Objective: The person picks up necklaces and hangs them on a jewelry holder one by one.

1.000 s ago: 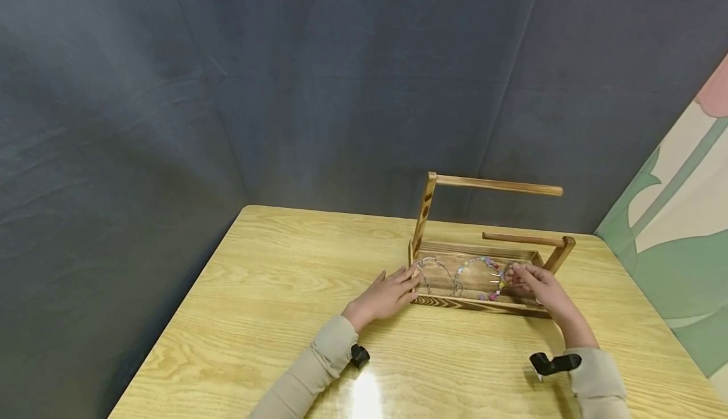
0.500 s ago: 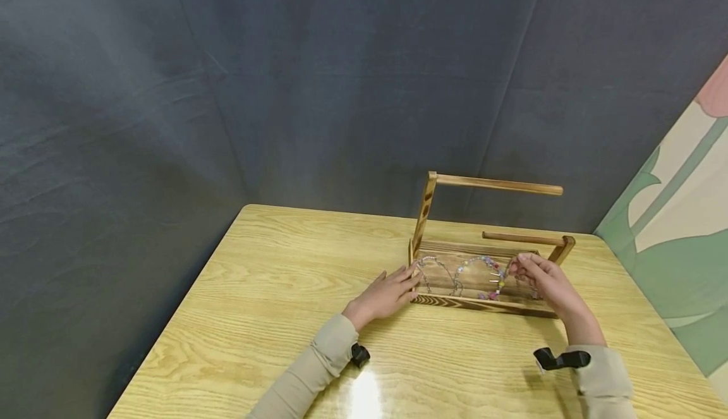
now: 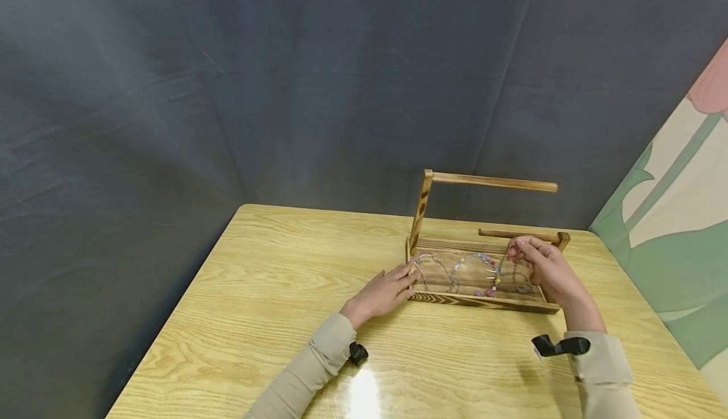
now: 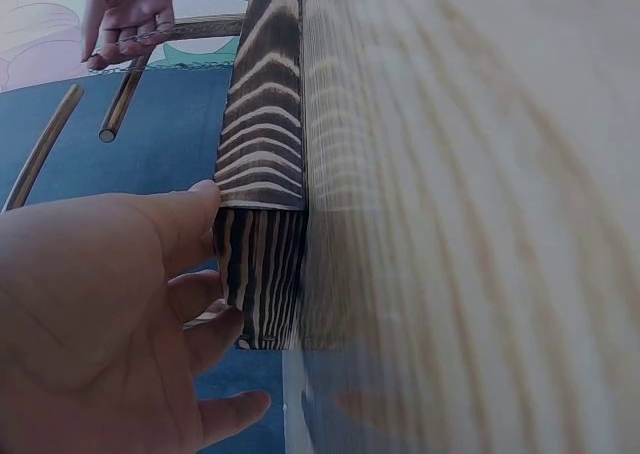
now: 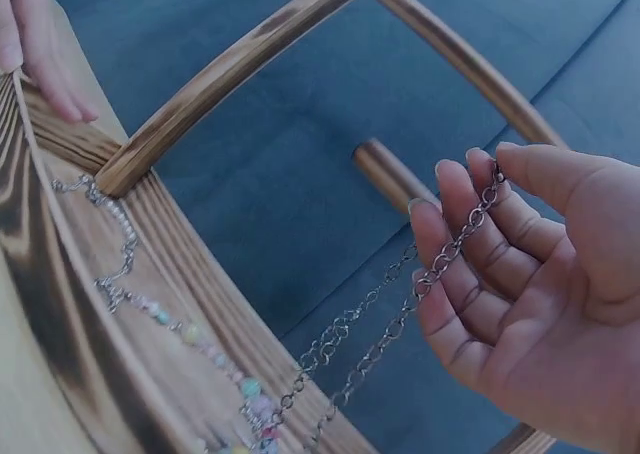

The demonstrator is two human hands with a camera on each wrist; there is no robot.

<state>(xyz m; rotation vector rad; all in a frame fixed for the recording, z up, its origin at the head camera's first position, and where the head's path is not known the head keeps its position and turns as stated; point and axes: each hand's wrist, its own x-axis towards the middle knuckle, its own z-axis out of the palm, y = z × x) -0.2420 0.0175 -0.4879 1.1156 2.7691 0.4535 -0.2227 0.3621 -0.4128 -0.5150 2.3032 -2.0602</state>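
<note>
My right hand [image 3: 553, 273] pinches one end of a silver link chain [image 5: 434, 266] between thumb and fingertip, above the right part of a wooden tray [image 3: 483, 303]. From there the chain hangs down into the tray, with more of it at the right end. A string of colourful beads [image 3: 483, 257] lies in the middle of the tray; whether it joins the held chain is hard to tell. Toward the left end lies a silver and pale beaded strand [image 5: 127, 232]. My left hand [image 3: 380, 289] rests its extended fingers on the tray's left front corner, thumb against the wood.
A wooden bar [image 3: 495, 182] on a tall post rises from the tray's left back. A lower bar [image 3: 514, 234] extends from a short post at the right. Behind the table [image 3: 273, 267] hangs a dark curtain [image 3: 341, 90]; a floral panel [image 3: 677, 242] stands at the right.
My right hand has risen slightly with the pinched chain, drawing a longer stretch of it up from the tray. The left hand has stayed on the corner.
</note>
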